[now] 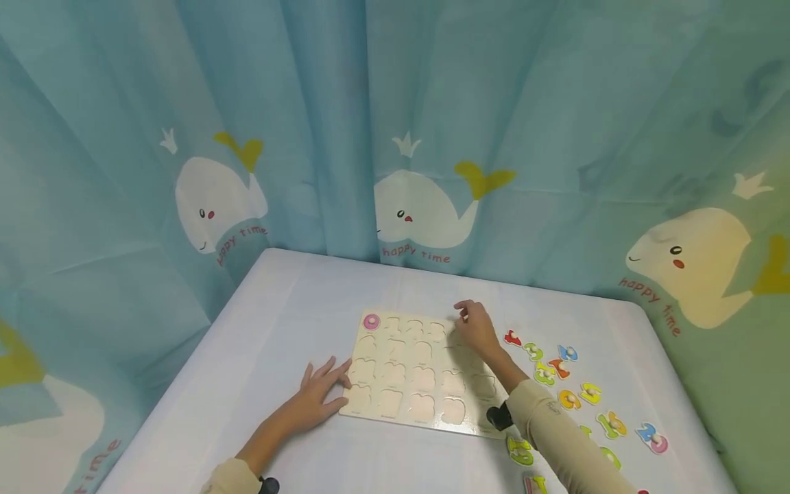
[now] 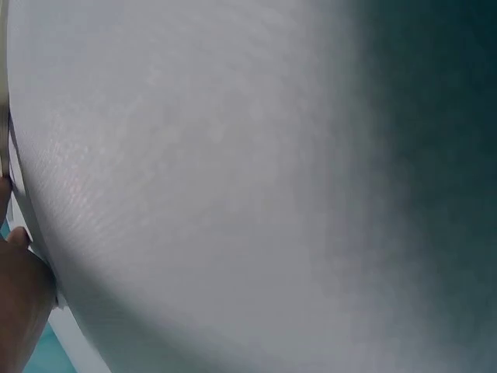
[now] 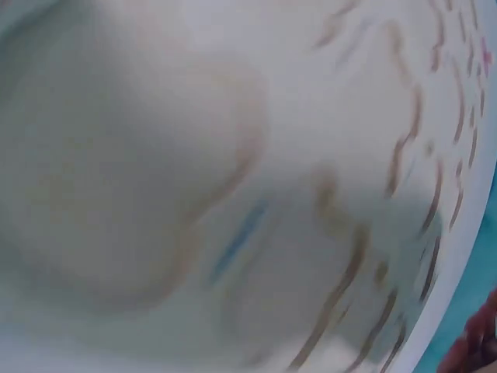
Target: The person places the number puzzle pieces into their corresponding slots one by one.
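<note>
So left hand (image 1: 317,391) flat, fingers spread, steadying puzzle board (image 1: 420,374); right hand (image 1: 475,328) fingers curled at top row, grip unclear; seating piece needs lining up

A pale blue fabric curtain (image 1: 321,103) printed with white whales and red "happy time" lettering hangs round a white cloth-covered table (image 1: 259,329) — soft, even light throughout.

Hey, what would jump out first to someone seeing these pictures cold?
Probably the pale wooden puzzle board mid-table, nearly all its cut-outs bare, with one pink ring piece in its far-left corner. The left hand lies flat at the board's near-left edge, the right hand reaches over its far-right corner. Colourful number pieces lie scattered right of the board.
</note>
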{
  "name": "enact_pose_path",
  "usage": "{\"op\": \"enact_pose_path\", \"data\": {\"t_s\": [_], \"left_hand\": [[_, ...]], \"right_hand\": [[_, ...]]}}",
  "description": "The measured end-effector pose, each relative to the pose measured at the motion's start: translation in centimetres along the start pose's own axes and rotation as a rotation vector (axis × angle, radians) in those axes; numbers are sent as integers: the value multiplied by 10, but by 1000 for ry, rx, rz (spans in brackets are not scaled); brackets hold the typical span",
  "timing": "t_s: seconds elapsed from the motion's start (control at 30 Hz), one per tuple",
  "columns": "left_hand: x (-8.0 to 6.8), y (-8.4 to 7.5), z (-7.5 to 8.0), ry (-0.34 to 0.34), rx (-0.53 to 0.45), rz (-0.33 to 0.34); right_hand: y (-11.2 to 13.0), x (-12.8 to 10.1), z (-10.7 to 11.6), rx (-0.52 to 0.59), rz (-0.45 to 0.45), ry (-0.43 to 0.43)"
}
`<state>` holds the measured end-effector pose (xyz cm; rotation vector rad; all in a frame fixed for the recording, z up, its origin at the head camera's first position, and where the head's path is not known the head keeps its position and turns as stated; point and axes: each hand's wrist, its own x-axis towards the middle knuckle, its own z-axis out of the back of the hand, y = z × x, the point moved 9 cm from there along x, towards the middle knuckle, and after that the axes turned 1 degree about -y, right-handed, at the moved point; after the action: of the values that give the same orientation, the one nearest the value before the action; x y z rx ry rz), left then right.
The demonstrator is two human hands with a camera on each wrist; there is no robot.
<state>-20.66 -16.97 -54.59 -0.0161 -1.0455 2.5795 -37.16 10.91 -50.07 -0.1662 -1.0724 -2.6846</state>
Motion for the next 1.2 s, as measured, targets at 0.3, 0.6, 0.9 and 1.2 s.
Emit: {"op": "enact_pose_path", "data": {"t_s": [0.3, 0.6, 0.9, 1.2], "left_hand": [[0, 0, -5, 9, -11, -18], [-2, 8, -4, 5, -10, 27], [2, 1, -2, 17, -12, 19], [1, 3, -1, 24, -3, 55]], "right_hand": [[-60, -45, 65, -139, -156, -77], [-105, -81, 98, -220, -323, -33], [-144, -103, 116, -285, -505, 25], [-146, -102, 120, -219, -464, -55]]}}
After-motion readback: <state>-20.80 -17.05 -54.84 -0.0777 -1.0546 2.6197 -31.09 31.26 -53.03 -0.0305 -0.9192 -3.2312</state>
